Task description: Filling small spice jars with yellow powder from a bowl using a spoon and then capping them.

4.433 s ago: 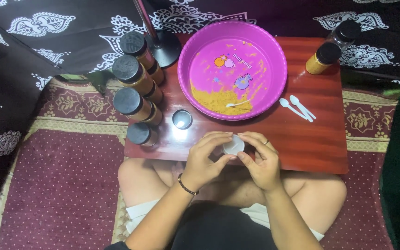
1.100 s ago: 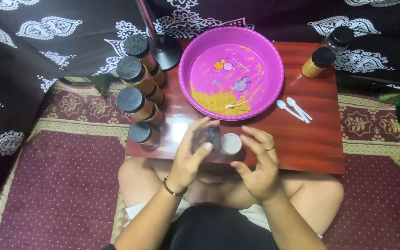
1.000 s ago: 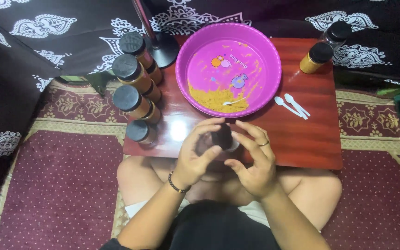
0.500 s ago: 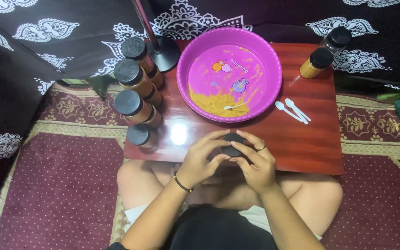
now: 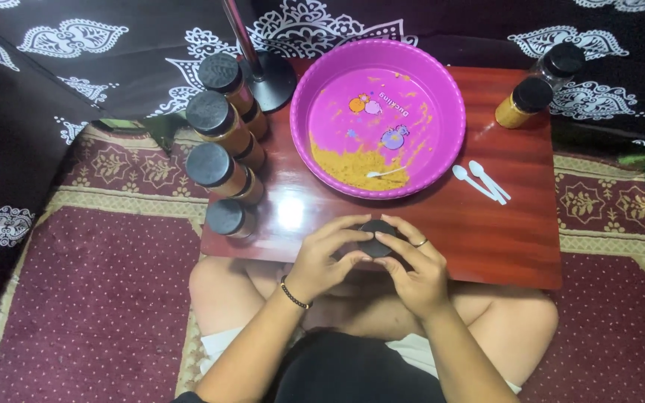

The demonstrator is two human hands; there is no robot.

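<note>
Black-capped jar (image 5: 377, 237) between left hand (image 5: 328, 257) and right hand (image 5: 416, 269), both grasping it

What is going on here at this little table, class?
A seated person's left hand and right hand both grip a small black-capped jar at the near edge of a low wooden table. Behind it sits a pink basin holding yellow powder and a white spoon. Four capped jars line the left side.

Left hand (image 5: 328, 257) and right hand (image 5: 412, 265) meet at centre, fingers curled inward, fingertips nearly touching; both forearms angle up from the lap.
</note>
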